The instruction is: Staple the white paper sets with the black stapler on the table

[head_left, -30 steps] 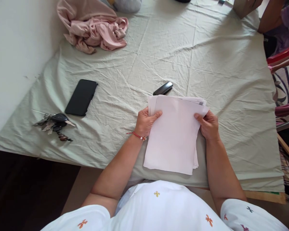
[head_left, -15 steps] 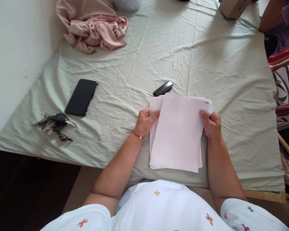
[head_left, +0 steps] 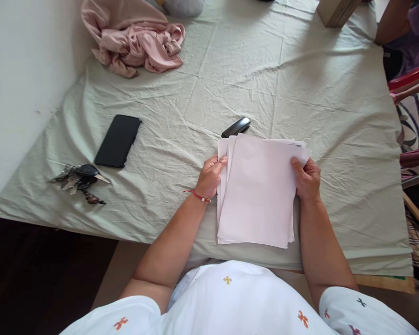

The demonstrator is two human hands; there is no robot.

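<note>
Fingers (head_left: 220, 164) pinch smooth, rectangular paper sheets (head_left: 258, 193) from 2 sides.

A plain white wall (head_left: 21, 83) rises well to the left of the left hand (head_left: 211, 174), with a small smudge on it. I see a worktop (head_left: 384, 284) draped in a wrinkled pale green cloth (head_left: 195, 107), a strip of its wooden edge showing nearer the body than the right hand (head_left: 305, 177). Below and left of the left hand, the floor (head_left: 38, 270) is very dark. Well right of the right hand, a curved red edge (head_left: 410, 77) stands beside the worktop. The light is soft, with faint shadows beyond the hands.
</note>
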